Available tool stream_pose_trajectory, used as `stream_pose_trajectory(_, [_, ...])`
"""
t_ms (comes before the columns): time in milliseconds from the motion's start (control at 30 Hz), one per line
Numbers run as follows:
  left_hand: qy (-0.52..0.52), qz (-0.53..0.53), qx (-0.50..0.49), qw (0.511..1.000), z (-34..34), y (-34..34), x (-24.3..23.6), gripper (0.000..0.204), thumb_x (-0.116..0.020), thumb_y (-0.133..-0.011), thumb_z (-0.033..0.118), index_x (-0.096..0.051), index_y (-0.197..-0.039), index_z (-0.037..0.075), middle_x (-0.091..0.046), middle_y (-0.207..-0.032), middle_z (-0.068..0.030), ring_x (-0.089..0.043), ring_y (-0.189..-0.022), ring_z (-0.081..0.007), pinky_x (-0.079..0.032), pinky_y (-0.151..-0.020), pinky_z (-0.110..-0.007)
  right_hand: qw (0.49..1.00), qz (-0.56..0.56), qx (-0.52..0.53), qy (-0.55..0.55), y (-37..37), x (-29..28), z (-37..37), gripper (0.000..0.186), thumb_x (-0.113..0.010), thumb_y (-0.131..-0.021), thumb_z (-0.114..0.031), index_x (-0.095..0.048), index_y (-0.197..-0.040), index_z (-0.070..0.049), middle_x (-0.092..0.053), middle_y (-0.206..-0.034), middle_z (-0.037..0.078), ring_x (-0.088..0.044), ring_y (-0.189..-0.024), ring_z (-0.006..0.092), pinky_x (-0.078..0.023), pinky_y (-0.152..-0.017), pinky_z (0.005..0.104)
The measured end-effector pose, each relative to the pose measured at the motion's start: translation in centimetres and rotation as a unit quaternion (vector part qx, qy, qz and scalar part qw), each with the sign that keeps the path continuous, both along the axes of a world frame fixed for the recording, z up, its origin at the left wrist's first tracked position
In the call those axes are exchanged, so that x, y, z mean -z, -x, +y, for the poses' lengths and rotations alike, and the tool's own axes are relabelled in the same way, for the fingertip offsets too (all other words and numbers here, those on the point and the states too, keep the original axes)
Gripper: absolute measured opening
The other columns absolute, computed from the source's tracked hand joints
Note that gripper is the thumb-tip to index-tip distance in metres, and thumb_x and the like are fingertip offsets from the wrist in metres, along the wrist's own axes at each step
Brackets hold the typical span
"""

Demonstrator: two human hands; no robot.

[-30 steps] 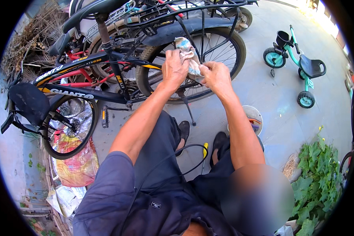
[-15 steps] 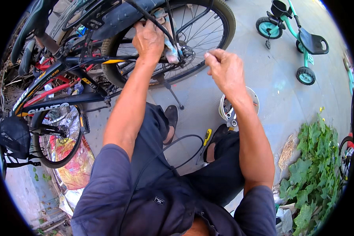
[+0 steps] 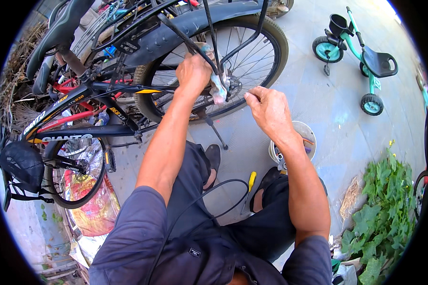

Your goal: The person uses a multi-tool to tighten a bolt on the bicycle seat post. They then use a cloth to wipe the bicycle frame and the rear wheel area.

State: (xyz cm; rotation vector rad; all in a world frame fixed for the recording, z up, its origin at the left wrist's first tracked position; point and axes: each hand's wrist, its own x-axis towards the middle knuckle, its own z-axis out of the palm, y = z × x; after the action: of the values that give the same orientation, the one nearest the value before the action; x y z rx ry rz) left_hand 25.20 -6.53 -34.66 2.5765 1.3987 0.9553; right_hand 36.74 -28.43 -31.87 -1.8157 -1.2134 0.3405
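Both hands work at the rear wheel [image 3: 214, 61] in the head view: left hand [image 3: 193, 72] fingers clench a grimy rag [image 3: 217, 88] against the hub, while right hand [image 3: 267, 108] hovers beside it, fingers loosely curled, holding nothing visible. Wiping seems underway; steady pressure matters next.

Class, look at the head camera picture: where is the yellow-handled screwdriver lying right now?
The yellow-handled screwdriver lies on the paved ground low in the middle of the head view, between the person's two shoes, just below the small bucket.
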Motion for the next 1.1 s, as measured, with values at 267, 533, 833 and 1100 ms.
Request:
stream_pose_trajectory(267, [-0.089,-0.166,0.000,0.982,-2.0,0.0,-2.1,0.029,-0.063,-0.092,0.026,-0.071,-0.116,0.011,-0.066,-0.109,-0.0206,-0.066,-0.094,-0.0414,-0.053,-0.081,-0.045,1.000,0.001,0.010,0.011,0.2,0.0,0.2,0.023,-0.062,-0.090,-0.022,-0.073,-0.093,-0.001,-0.067,-0.080,0.024,-0.065,-0.081,0.0441,-0.051,-0.074,0.0485])
stream_pose_trajectory(533, [0.056,-0.078,-0.026,0.995,-2.3,2.2,-2.8,0.025,-0.061,-0.091,0.027,-0.075,-0.108,0.015,-0.067,-0.102,-0.0241,-0.066,-0.094,-0.0425,-0.051,-0.084,-0.048,0.998,0.033,-0.021,0.050,0.3,0.5,0.7,0.028,-0.064,-0.090,-0.025,-0.072,-0.098,0.001,-0.067,-0.081,0.026,-0.067,-0.081,0.0426,-0.052,-0.076,0.0464])
stream_pose_trajectory(833, [0.232,-0.191,0.149,0.942,-10.9,5.1,-0.6,0.035,-0.060,-0.094,0.028,-0.070,-0.117,0.004,-0.070,-0.110,-0.0166,-0.069,-0.097,-0.0295,-0.053,-0.085,-0.038,0.901,0.365,-0.212,0.101,1.8,-0.5,1.5,0.082,-0.070,-0.087,-0.056,-0.048,-0.139,0.004,-0.068,-0.109,0.018,-0.070,-0.093,0.0234,-0.059,-0.067,0.0313])
stream_pose_trajectory(1100, [0.533,-0.224,0.221,0.785,-11.2,3.2,-6.0,0.039,-0.056,-0.101,0.035,-0.070,-0.113,0.001,-0.070,-0.107,-0.0117,-0.071,-0.082,-0.0199,-0.056,-0.063,-0.029,0.928,0.370,-0.040,0.020,-3.6,0.2,0.8,0.050,-0.071,-0.088,-0.032,-0.063,-0.124,0.001,-0.069,-0.101,0.010,-0.066,-0.092,0.0169,-0.054,-0.081,0.0314])
